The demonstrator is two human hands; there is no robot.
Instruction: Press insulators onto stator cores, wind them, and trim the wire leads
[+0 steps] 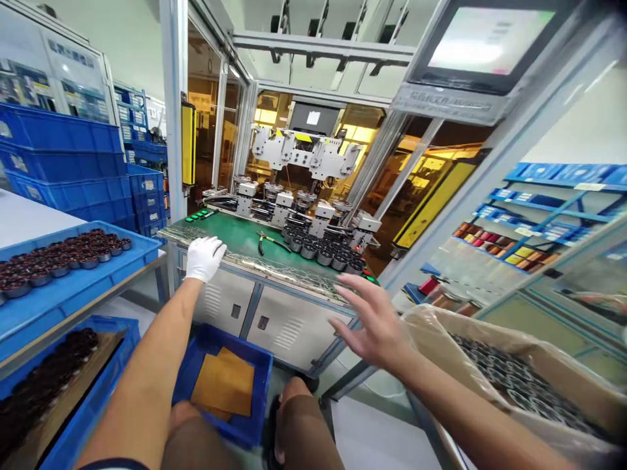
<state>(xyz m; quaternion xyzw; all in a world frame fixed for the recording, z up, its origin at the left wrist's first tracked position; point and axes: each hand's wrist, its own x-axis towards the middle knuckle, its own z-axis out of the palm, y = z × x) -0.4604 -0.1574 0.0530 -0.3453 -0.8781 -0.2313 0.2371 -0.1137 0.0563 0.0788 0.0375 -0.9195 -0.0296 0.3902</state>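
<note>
- The left hand (204,258), in a white glove, rests with curled fingers on the near left edge of the green tabletop (235,236); it holds nothing that I can see.
- The right hand (371,318) is bare, spread wide with fingers apart, hovering in the air just in front of the tabletop's near right corner, empty.
- The cluster of dark wound stator cores (326,251) sits on the right part of the tabletop, nearest the right hand, just in front of the winding machine's fixtures (294,202).
- Risk, as I judge it: the open right hand could sweep into the outer cores and knock one off the edge, since they stand close to the corner.
- Risk: the bare hand has no glove, so a sharp lamination or wire end could nick it.
- Risk: a pair of pliers (271,242) lies loose mid-tabletop between the hands; a careless forearm could push it off.
- Risk: reaching deeper brings fingers near the machine's fixtures, where pinching looks possible.
- Blue tray (73,287), left: rows of copper-wound cores.
- Lower blue crate (93,398), near left: more dark round cores on a brown sheet.
- Small blue bin (255,378) on the floor, between the knees and the cabinet: brown cardboard sheets only.
- Plastic-lined cardboard box (563,365), near right: many dark ring-shaped cores, blurred.
- Stacked blue crates (63,163), far left: contents hidden.
</note>
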